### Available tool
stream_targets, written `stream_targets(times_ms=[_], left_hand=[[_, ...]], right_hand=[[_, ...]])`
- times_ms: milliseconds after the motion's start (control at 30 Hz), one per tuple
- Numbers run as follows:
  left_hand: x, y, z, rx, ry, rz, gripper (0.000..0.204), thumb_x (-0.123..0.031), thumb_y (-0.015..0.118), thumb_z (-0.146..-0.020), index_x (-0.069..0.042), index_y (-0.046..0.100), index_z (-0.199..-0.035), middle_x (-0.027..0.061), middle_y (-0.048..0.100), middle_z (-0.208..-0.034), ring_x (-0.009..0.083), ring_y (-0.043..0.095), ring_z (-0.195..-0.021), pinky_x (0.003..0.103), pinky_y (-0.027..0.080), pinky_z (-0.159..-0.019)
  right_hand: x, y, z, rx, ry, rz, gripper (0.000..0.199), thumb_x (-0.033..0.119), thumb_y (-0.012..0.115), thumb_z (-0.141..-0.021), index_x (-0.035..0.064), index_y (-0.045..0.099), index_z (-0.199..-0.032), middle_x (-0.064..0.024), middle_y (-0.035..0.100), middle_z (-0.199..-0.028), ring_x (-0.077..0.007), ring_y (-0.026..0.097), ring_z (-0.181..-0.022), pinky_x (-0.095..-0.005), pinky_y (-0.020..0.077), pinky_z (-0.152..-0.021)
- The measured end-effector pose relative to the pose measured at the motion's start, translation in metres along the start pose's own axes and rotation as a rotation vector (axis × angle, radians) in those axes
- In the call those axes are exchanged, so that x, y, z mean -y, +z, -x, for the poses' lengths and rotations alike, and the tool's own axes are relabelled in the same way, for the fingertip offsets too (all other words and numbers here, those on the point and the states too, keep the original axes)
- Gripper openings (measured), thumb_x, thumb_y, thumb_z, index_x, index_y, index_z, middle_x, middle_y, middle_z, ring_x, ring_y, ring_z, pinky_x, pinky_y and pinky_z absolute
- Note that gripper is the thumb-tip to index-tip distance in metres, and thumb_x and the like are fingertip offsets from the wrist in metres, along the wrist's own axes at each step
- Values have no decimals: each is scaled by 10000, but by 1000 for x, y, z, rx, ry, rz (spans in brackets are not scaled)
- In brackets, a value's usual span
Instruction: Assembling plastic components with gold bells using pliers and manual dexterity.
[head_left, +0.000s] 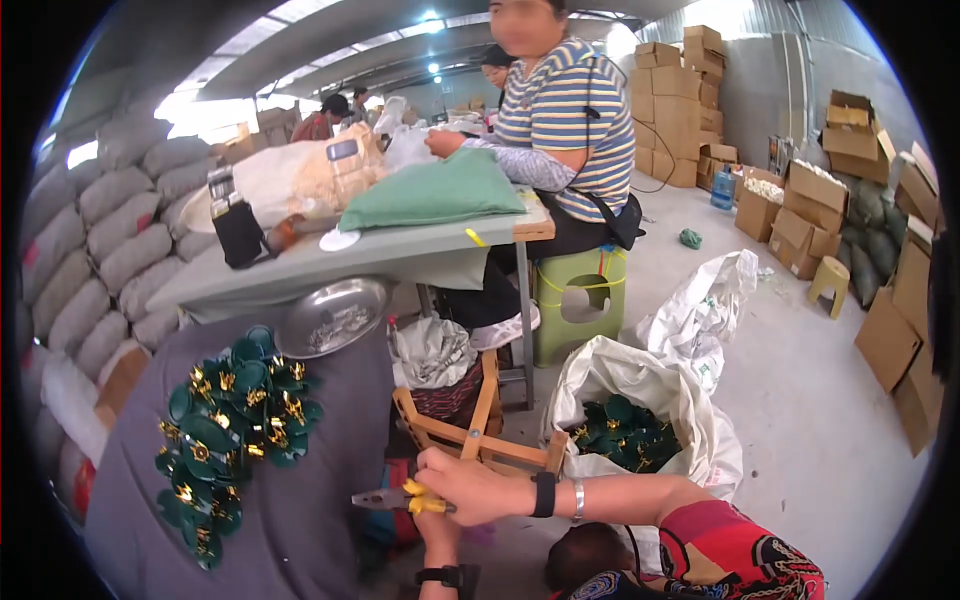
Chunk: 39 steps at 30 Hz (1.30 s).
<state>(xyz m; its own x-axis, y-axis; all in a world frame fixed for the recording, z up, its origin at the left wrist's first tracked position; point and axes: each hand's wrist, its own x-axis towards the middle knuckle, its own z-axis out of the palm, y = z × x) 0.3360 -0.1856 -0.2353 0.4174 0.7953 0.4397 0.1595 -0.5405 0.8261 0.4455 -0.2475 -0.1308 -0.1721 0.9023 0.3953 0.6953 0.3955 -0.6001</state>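
Observation:
My right hand (462, 486) is closed round the yellow handles of a pair of pliers (380, 498), whose grey jaws point left. Just below it, my left hand (436, 528) is raised close against the handles; its fingers are mostly hidden behind the pliers and my right hand. To the left, dark green disc-shaped pieces with gold metal fittings (208, 432) lie heaped on a grey cloth (330, 480). A round metal dish (362, 300) with small silvery parts sits at the cloth's far edge.
A wooden frame (473, 442) stands just beyond my hands. Right of it is an open white sack (705, 430) holding green pieces. A table (400, 255) with a green cushion (435, 190) stands ahead; a person sits behind it on a green stool (553, 335). Cartons (805, 215) stand right.

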Motion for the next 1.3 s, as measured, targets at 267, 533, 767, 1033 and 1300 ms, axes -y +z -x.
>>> stream_targets(times_ms=[267,533,767,1033,1300], left_hand=[[-59,34,-47,46,61,4,279,-58,683,-805,8,643,-1074,159,685,-985,287,659,-910,372,514,-820],[-120,71,-48,237,238,146,541,-137,674,-826,13,494,-1314,246,452,-1396,359,419,-1324,391,391,-1055],[-135,-146,-77,-437,104,-457,299,-79,705,-768,-4,668,-1054,133,701,-931,198,669,-855,323,536,-758],[-70,-363,-62,-322,-383,-1224,369,-257,716,-686,-22,670,-967,222,674,-925,395,641,-920,473,503,-789],[-48,-415,-56,-363,-343,-1554,151,-179,569,-843,-55,651,-872,175,672,-875,376,659,-833,476,531,-693]], right_hand=[[21,-158,58,-740,-99,464,583,129,684,-590,-7,495,-1124,-186,471,-1055,-379,456,-1010,-447,407,-906],[27,-168,137,-892,85,253,632,-21,600,-639,-27,471,-1257,-138,474,-1212,-267,536,-1101,-372,483,-947],[38,-130,94,-701,0,25,515,-56,544,-624,-33,546,-1139,-117,432,-1195,-190,570,-945,-289,532,-806],[44,-111,65,-522,-241,218,504,106,728,-640,9,547,-1100,-147,482,-1080,-293,492,-1020,-387,439,-870],[42,-114,68,-541,-221,162,569,119,712,-582,-6,508,-1099,-174,444,-1083,-341,446,-1010,-404,410,-878]])
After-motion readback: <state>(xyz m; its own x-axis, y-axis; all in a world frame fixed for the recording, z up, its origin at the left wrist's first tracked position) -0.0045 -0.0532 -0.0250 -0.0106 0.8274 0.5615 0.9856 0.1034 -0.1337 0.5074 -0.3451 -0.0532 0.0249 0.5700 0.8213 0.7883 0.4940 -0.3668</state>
